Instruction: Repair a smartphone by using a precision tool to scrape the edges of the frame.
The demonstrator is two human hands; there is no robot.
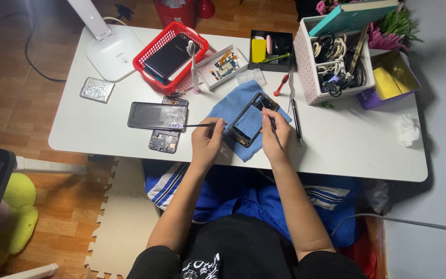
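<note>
Left hand (206,138) pinches tweezers (194,125) over the bench (347,139); right hand (275,135) grips a thin tool (275,132) at the phone frame (252,119).

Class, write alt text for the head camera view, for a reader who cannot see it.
Seen from above, a person at a white table works on an opened phone frame lying on a blue cloth. The left hand holds tweezers and the right hand holds a thin tool. A red basket sits behind.
</note>
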